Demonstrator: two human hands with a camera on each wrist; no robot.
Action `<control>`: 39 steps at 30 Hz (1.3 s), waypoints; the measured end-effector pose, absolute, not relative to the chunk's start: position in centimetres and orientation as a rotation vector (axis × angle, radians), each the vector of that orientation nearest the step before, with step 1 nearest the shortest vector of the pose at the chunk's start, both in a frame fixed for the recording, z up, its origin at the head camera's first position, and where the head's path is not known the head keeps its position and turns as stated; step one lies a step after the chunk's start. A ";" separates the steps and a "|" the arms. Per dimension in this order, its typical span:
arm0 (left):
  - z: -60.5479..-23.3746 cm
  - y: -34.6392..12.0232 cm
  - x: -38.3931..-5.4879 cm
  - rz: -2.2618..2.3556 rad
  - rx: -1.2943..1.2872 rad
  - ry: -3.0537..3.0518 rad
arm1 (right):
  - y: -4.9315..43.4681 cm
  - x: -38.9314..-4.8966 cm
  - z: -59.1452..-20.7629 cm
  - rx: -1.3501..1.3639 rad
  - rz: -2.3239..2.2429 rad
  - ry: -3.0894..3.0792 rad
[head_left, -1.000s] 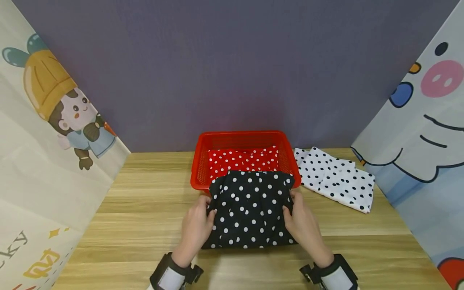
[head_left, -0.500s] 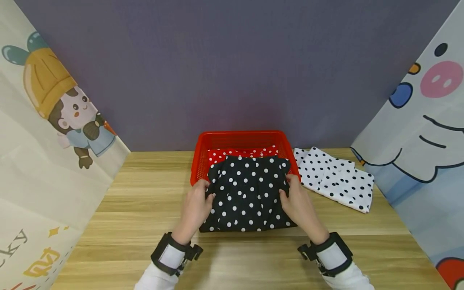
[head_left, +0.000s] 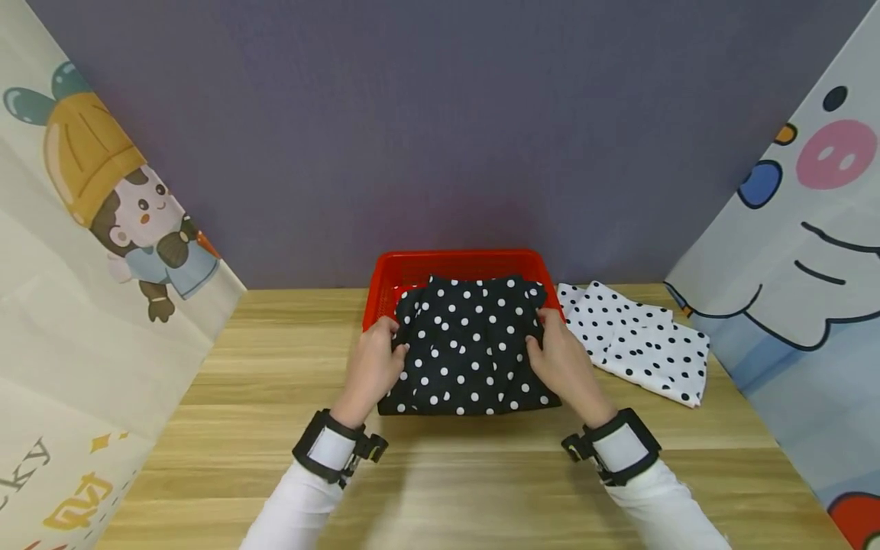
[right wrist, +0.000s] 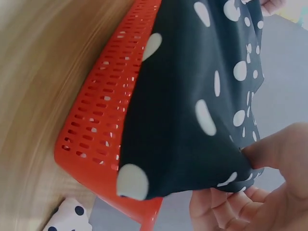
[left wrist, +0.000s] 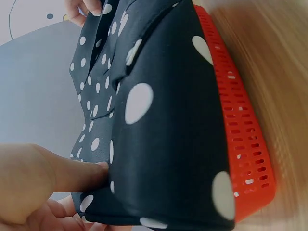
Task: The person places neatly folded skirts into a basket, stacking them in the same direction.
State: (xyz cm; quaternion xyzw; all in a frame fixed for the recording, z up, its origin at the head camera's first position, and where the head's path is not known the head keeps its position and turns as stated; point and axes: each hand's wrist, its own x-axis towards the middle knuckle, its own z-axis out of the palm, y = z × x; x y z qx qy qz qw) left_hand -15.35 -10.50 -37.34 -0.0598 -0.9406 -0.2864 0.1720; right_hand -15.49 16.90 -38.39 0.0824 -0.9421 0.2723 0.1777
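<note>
A folded black cloth with white polka dots (head_left: 467, 344) is stretched between both hands over the red plastic basket (head_left: 467, 263). My left hand (head_left: 371, 363) pinches its left edge, thumb on top, as the left wrist view shows with the cloth (left wrist: 168, 120). At the opposite edge my right hand (head_left: 564, 363) grips it the same way; in the right wrist view the thumb and fingers (right wrist: 274, 149) close on the fabric. The cloth's near edge hangs in front of the perforated basket wall (right wrist: 101, 115). Most of the basket's inside is hidden beneath it.
A folded white cloth with black dots (head_left: 639, 344) lies right of the basket on the wooden table (head_left: 275, 382). A grey wall (head_left: 454, 137) stands behind. Printed cartoon curtains (head_left: 89, 305) flank both sides.
Both hands have carried the black dotted cloth forward, farther over the basket. The red dotted cloth seen inside earlier is now almost wholly covered. The white cloth has stayed put.
</note>
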 end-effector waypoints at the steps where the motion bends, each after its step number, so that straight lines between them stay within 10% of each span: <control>1: -37.3 -10.5 -15.6 -0.813 -0.173 -2.668 | 16.9 -15.7 -38.3 0.235 0.769 -2.669; 39: -33.5 -9.8 -24.6 -0.605 -0.155 -2.881 | 16.9 -24.6 -34.7 0.191 0.649 -2.862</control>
